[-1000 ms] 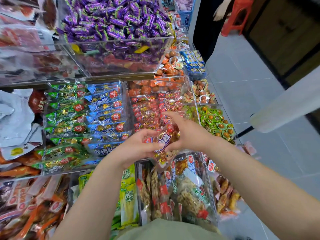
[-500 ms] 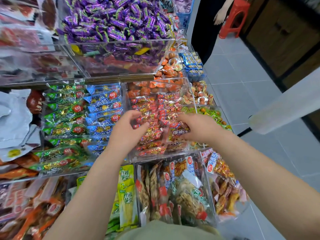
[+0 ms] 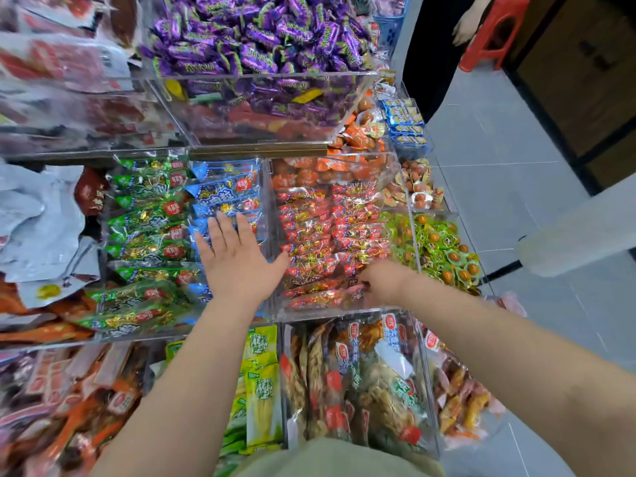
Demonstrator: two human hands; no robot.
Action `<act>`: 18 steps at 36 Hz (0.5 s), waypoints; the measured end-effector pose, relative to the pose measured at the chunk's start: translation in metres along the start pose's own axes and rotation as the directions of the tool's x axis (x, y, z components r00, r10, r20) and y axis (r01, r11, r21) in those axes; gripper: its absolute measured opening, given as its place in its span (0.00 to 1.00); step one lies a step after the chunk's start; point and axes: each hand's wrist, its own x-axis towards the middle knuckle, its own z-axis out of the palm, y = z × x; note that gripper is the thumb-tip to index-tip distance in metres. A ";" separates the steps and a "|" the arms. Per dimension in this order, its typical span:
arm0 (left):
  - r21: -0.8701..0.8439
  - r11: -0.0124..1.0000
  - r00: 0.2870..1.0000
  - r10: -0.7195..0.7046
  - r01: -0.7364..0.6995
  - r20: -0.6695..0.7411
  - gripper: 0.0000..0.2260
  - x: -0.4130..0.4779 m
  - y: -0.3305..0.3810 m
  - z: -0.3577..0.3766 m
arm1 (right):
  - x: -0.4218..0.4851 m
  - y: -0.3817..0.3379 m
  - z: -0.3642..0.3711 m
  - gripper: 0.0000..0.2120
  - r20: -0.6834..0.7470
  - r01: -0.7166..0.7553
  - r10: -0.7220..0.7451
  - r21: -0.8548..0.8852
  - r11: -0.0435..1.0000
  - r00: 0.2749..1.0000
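Scanning from the left, the green foil-wrapped snack packets point(image 3: 148, 235) fill the first clear compartment in overlapping rows. The blue foil-wrapped snack packets point(image 3: 223, 194) fill the column just beside them. The left hand point(image 3: 237, 263) is spread palm down over the near part of the blue column. Its fingers point(image 3: 220, 232) are straight and set wide apart, and it holds nothing. Whether the palm presses on the packets or only hovers above them cannot be determined. To the right of the clear divider wall are the items being worked on: the small red clear-wrapped snack packets point(image 3: 309, 235). They lie in two columns inside the clear acrylic bin point(image 3: 327, 310) at the middle of the display. The right hand point(image 3: 382, 284) is at the near right corner of this bin, knuckles up, with its fingers bent down among the packets. The fingertips are hidden, so it cannot be told whether they pinch a packet. Judged from the layout, the arranging is mostly done, since the far and middle rows lie stacked in order. The near rows beside the right hand lie tilted and crossed, and these appear to be what is left to straighten. Farther right, the round green-and-orange wrapped sweets point(image 3: 440, 246) in the adjacent bin are not touched.
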 end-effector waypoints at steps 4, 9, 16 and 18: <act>0.016 1.000 1.000 0.002 -0.001 -0.009 0.42 -0.001 0.000 0.001 | 0.007 0.001 0.009 0.12 -0.072 -0.069 0.070 0.022 0.997 0.995; 0.020 1.000 0.999 0.000 0.000 -0.034 0.41 -0.001 0.000 0.003 | 0.007 0.001 0.013 0.16 -0.038 -0.105 0.104 -0.044 0.993 0.994; 0.037 0.999 0.999 -0.004 0.006 -0.043 0.41 -0.001 0.001 0.004 | 0.013 -0.006 0.016 0.16 -0.028 -0.190 0.188 -0.099 0.977 0.982; 0.037 0.999 0.999 -0.004 0.006 -0.046 0.41 -0.001 0.001 0.004 | 0.017 -0.013 0.018 0.15 -0.014 -0.231 0.232 -0.129 0.964 0.973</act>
